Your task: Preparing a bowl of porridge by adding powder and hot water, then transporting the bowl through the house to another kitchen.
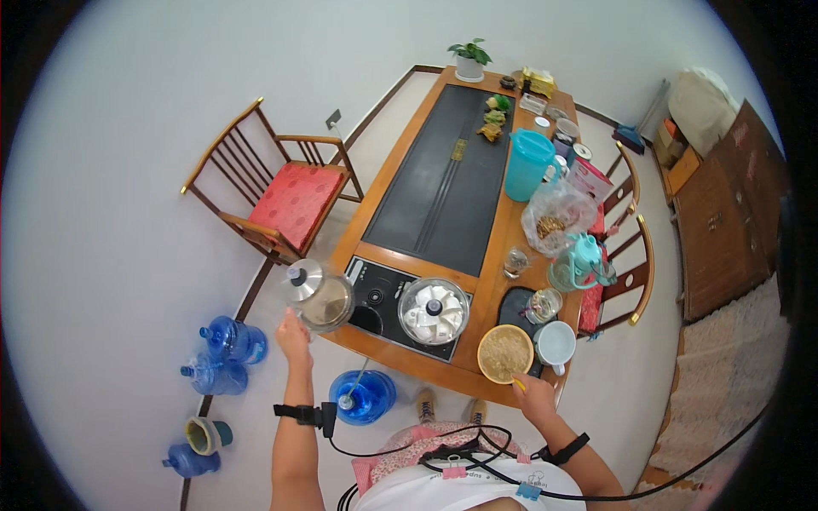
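My left hand (294, 337) grips the handle of a glass kettle (326, 303) with a metal lid, held over the table's near left corner. Brown liquid shows inside the kettle. At the near right edge, my right hand (535, 397) is closed on a yellow handle (519, 385) at the rim of a yellow bowl (505, 353). That bowl holds a tan, grainy mixture; whether the handle belongs to the bowl or a utensil cannot be told. Touching or close beside the bowl is a white mug (556, 343). White cups fill a round glass pot (434, 311) on the black cooktop (377, 295).
A glass cup (544, 305) stands on a dark tray (516, 305). Behind it are a teal-lidded pot (578, 262), a drinking glass (515, 262), a plastic bag (558, 217) and a blue pitcher (530, 166). A blue water bottle (363, 397) stands below the table's edge.
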Motion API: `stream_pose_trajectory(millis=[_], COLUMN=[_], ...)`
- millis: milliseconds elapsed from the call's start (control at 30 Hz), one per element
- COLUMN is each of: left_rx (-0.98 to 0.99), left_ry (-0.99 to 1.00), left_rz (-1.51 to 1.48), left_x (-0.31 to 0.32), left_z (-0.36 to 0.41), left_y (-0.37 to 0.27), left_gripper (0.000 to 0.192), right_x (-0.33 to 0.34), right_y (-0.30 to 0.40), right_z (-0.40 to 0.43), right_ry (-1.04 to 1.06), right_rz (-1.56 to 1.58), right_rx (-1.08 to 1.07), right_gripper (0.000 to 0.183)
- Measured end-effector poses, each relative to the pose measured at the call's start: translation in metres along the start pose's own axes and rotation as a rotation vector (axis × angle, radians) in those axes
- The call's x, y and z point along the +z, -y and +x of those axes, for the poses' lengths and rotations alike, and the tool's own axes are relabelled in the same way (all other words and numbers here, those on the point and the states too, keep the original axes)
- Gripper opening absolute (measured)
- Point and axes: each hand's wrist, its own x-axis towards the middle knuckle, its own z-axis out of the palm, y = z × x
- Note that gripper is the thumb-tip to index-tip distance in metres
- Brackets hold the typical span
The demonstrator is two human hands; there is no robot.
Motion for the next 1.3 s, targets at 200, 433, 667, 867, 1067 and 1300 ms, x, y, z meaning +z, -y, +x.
stream_pose_trajectory(millis=[200, 433, 667, 867, 1067, 1300], left_rx=[-0.069, -0.089, -0.002, 0.099, 0.010, 0.471], left_ry=[0.139, 0.265, 0.345, 0.380, 0.422, 0.321], left_rz=[-0.087, 0.011, 0.119, 0.174, 0.278, 0.608], left_x=[0.039, 0.062, 0.067, 0.060, 0.038, 0.048], left_z=[0.024, 0.029, 0.021, 0.018, 0.030, 0.025], left_y=[0.067, 0.105, 0.102, 0.101, 0.115, 0.049], left_gripper=[0.039, 0.041, 0.041, 0.039, 0.035, 0.037], right_x=[0.014, 0.013, 0.014, 0.020, 0.012, 0.010], right_y=[0.001, 0.011, 0.009, 0.001, 0.015, 0.008], right_z=[-0.003, -0.007, -0.006, -0.008, -0.008, -0.012], right_ry=[-0.160, -0.153, -0.188, -0.099, -0.163, -0.137], right_rz=[0.066, 0.053, 0.010, 0.111, 0.048, 0.054], right_rx=[0.116, 0.210, 0.162, 0.295, 0.200, 0.208], right_gripper=[0.022, 0.025, 0.024, 0.025, 0.026, 0.028])
